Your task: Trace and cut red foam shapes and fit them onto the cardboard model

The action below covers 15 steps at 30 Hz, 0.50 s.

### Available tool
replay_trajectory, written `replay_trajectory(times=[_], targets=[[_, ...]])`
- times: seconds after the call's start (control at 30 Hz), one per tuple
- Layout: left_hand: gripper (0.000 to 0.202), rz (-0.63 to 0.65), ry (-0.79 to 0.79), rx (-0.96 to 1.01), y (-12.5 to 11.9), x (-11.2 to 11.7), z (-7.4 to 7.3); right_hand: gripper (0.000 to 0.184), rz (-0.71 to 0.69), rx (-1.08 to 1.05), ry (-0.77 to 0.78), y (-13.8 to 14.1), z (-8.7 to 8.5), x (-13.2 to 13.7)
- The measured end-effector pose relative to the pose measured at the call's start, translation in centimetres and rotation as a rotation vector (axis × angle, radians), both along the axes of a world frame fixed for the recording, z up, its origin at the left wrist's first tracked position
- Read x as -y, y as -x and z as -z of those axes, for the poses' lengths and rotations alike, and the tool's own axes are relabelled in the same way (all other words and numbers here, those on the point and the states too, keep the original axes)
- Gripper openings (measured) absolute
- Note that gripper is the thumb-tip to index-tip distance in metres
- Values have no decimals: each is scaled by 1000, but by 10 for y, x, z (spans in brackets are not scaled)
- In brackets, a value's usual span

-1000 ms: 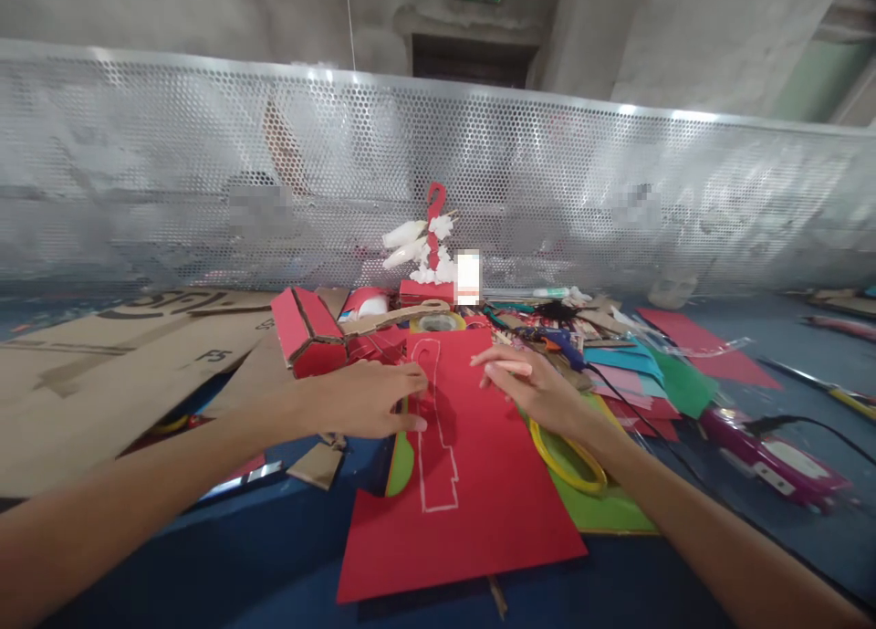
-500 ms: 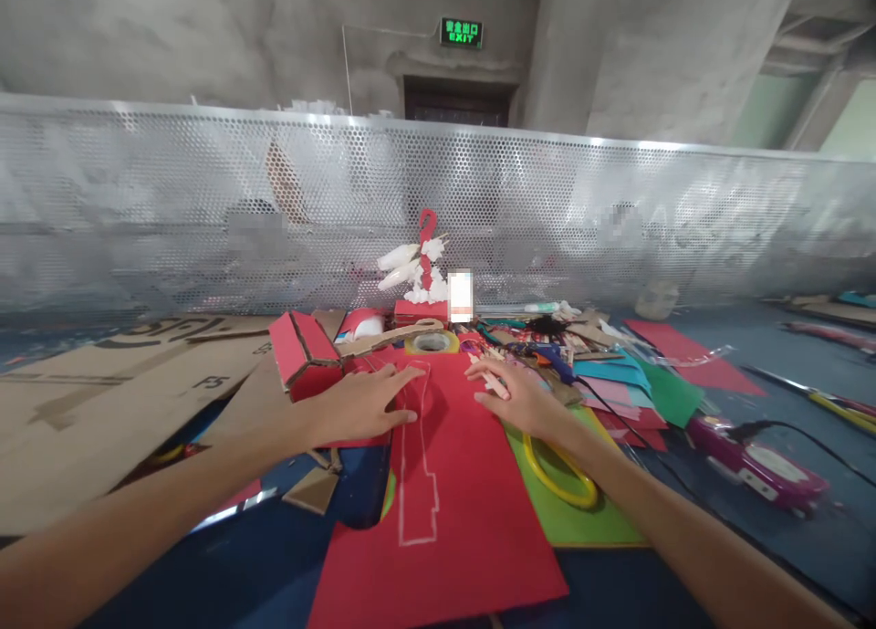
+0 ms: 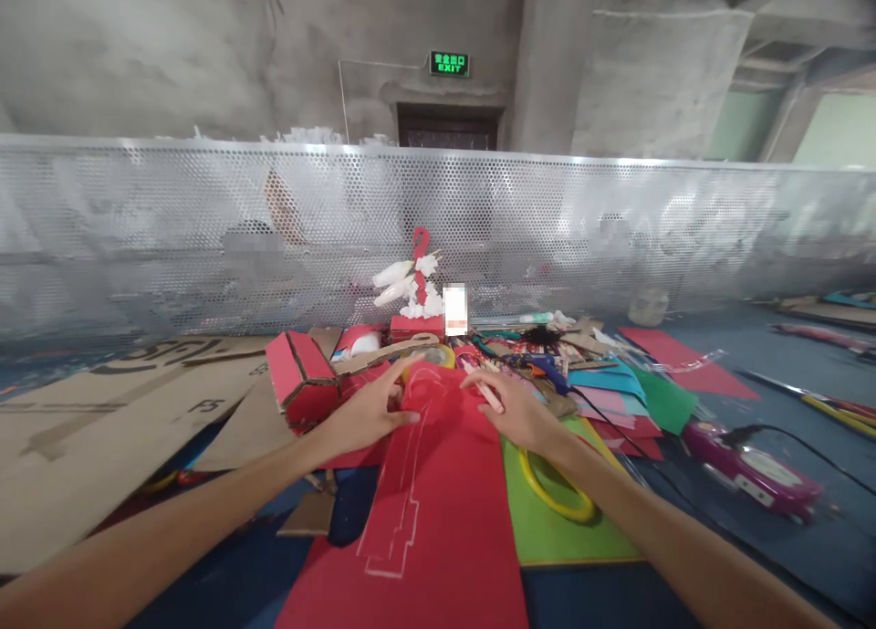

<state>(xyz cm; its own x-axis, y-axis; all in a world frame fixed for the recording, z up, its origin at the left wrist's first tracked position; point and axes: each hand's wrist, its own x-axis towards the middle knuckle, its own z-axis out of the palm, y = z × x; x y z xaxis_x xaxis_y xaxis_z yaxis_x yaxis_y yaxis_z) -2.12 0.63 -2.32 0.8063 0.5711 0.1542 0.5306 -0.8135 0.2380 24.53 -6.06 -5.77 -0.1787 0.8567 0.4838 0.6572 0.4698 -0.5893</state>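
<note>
A large red sheet (image 3: pixel 465 519) lies in front of me with a pale outline drawn on it. Over that outline, shifted a little to the left, is a long red paper cutout (image 3: pixel 391 506) with a stepped lower end and a rounded top. My left hand (image 3: pixel 370 414) is closed on the cutout's upper left edge, thumb toward the sheet. A pale pen-like marker (image 3: pixel 487 393) rests in my right hand (image 3: pixel 516 414), whose fingers curl by the upper right of the sheet. Whether the right fingertips also touch the red paper, I cannot tell.
Cardboard (image 3: pixel 137 401) spreads on the left beside a red-covered cardboard form (image 3: pixel 299 378). A tape roll (image 3: pixel 438 355) sits behind the sheet. To the right are yellow-handled scissors (image 3: pixel 557 499) on a green board (image 3: pixel 581 542), a glue gun (image 3: pixel 549 370) and a purple device (image 3: pixel 753 469).
My left hand has gone from spread flat to gripping the cutout, which has lifted and slid left off its outline. The right hand keeps the marker. The view has tilted up slightly.
</note>
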Motion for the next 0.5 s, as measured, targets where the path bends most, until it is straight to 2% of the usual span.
replay_trajectory(times=[0.1,0.13,0.3,0.43,0.5], targets=[[67,-63,57,21,3,-1,-9,44,63,30,-56,-8,-4,-2],[68,-91,33,20,4,-2,-11,44,71,35,-76,-11,-6,-3],[67,-146,-369,-28,12,-12,-17,43,73,19,-171,-29,-13,-6],[66,-210,-512,-145,14,-12,-17,37,83,-22,-198,-36,-14,-8],[61,-261,-564,-126,14,-9,-18,36,94,-45,-202,-37,-14,-8]])
